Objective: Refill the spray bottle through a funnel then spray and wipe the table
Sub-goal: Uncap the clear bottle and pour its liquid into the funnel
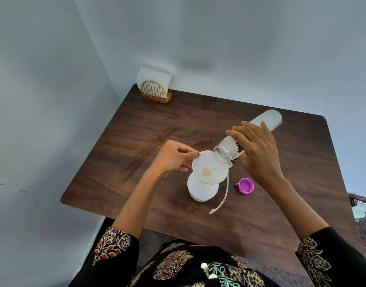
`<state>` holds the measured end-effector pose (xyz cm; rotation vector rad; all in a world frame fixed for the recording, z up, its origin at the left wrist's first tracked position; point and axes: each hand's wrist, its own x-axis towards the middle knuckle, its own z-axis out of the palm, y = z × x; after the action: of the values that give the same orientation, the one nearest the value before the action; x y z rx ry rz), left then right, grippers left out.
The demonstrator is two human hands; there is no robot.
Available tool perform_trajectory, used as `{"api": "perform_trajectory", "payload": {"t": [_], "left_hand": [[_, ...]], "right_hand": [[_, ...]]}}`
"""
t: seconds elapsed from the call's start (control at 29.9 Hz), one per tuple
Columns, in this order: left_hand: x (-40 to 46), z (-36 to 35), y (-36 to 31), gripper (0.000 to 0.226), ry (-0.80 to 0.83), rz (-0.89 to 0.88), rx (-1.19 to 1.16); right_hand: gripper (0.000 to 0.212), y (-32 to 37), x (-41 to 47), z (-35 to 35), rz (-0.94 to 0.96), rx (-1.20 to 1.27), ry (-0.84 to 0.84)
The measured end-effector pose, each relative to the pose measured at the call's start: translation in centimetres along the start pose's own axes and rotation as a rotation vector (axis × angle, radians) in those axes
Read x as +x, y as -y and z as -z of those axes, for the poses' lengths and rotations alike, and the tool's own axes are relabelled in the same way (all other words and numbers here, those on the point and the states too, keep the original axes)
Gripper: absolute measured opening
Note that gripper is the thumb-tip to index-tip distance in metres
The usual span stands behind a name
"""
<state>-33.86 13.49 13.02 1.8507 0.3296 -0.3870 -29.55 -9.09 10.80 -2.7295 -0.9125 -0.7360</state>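
A white spray bottle (pixel 201 190) stands upright on the dark wooden table (pixel 157 129), with a translucent funnel (pixel 209 168) seated in its neck. My left hand (pixel 175 156) pinches the funnel's left rim. My right hand (pixel 256 150) grips a clear water bottle (pixel 267 121), tipped steeply so its open mouth hangs over the funnel's right edge. The spray bottle's dip tube (pixel 221 197) lies on the table to the right of the bottle; its spray head is mostly hidden behind the funnel and my right hand.
A purple bottle cap (pixel 246 185) lies on the table under my right wrist. A gold wire holder with white napkins (pixel 155 85) stands in the far left corner against the wall. Walls close the table's left and far sides.
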Motion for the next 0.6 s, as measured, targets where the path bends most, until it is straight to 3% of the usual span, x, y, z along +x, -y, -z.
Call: {"api": "perform_trajectory", "payload": {"t": [0.6], "left_hand": [[0.12, 0.08, -0.1, 0.004, 0.013, -0.001, -0.014]], "right_hand": [[0.069, 0.11, 0.09, 0.2, -0.001, -0.014, -0.009]]}}
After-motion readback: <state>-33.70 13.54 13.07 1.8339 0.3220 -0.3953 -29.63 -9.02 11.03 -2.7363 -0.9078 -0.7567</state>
